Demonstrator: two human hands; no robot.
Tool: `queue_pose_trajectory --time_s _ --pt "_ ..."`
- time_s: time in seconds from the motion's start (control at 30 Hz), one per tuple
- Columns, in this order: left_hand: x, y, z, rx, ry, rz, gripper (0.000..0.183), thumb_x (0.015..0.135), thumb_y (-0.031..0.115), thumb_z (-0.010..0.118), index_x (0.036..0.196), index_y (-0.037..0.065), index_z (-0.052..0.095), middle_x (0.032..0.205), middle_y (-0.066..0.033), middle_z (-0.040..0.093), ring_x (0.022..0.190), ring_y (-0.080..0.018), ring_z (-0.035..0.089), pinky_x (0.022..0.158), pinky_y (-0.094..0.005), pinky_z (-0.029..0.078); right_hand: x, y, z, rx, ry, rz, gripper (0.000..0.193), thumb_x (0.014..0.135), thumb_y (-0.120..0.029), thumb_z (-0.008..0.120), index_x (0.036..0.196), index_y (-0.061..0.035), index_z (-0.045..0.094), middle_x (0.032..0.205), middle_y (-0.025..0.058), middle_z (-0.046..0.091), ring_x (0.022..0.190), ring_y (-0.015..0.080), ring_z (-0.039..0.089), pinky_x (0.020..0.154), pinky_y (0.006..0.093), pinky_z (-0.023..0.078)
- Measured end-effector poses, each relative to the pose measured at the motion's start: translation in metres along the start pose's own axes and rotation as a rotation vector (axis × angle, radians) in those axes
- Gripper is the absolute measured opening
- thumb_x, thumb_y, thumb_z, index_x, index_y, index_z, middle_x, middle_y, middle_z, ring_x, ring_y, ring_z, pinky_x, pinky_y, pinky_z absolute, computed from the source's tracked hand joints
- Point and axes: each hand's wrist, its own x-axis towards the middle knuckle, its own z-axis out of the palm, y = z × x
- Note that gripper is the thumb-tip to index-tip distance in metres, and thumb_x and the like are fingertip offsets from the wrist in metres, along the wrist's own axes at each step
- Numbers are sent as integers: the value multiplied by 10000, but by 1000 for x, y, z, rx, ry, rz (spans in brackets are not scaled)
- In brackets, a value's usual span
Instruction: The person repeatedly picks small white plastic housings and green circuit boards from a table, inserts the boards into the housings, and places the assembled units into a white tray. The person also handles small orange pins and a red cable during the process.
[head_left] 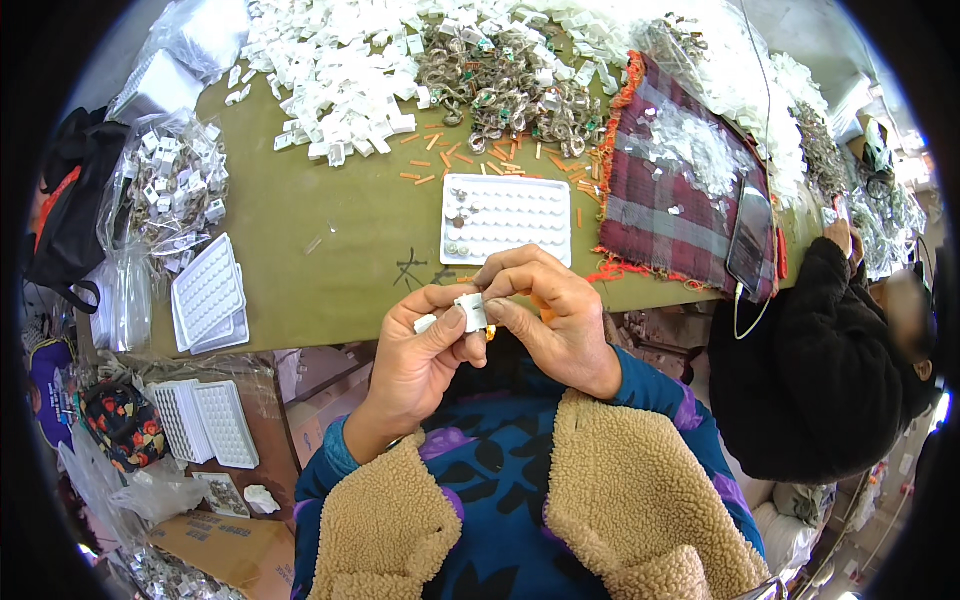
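A small white piece (472, 312) is being held in front of the body, above the near edge of the green-covered table (330, 210). It is being pinched by the fingers of both hands: its left part is being pressed between the thumb and fingers of the left hand (415, 350), and its right side is being gripped by the thumb and a fingertip of the right hand (550, 315), whose other fingers are being bent over the top. Beside the left thumb, a second white bit (424, 323) is also being shown; how it is being held cannot be told.

Just beyond the hands, a white tray (565, 225) is being supported by the table, and a few small round parts (460, 212) are being carried along its left side. Behind it, orange strips (440, 155) are lying scattered before a heap of white pieces (345, 90) and a heap of tangled metallic-looking parts (500, 85). To the right, a phone (750, 235) is being borne by a plaid cloth (645, 215). At the left edge, more trays (208, 295) are being stacked unevenly.
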Motion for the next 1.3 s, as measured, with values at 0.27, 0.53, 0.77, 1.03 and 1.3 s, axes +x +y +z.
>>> queue_pose_trajectory --time_s 0.27,0.53,0.77,1.03,1.3 --pt "2 -2 0 15 53 -24 246 981 91 595 1183 -51 595 914 -127 678 745 -169 680 680 -306 607 -1 5 -4 -108 -34 -87 124 812 51 689 913 8 633 973 130 643 857 243 652 757 318 526" --pt "3 1 8 72 115 -3 207 981 59 582 1153 -52 612 891 -111 675 733 -160 669 666 -293 593 0 0 -7 -52 -50 -6 216 798 56 707 1005 24 653 973 131 646 838 226 665 744 309 536" --pt "-2 2 3 73 115 -14 208 971 73 606 1139 -49 620 855 -99 679 713 -155 669 663 -290 594 2 -1 7 -103 -23 -22 139 803 81 673 911 14 614 936 122 628 852 228 630 764 318 508" --pt "5 24 -8 -64 5 106 306 989 100 577 1271 -10 527 985 -114 640 712 -139 636 612 -276 584 66 11 -17 -403 -115 -98 113 811 4 720 919 -9 689 924 116 644 869 262 647 747 347 519" --pt "7 41 -22 -124 -13 52 158 996 210 596 979 73 519 875 -40 516 612 -103 538 478 -238 460 148 51 -28 -1268 -386 -548 37 747 -105 610 766 -104 641 879 73 533 929 231 521 904 376 390"
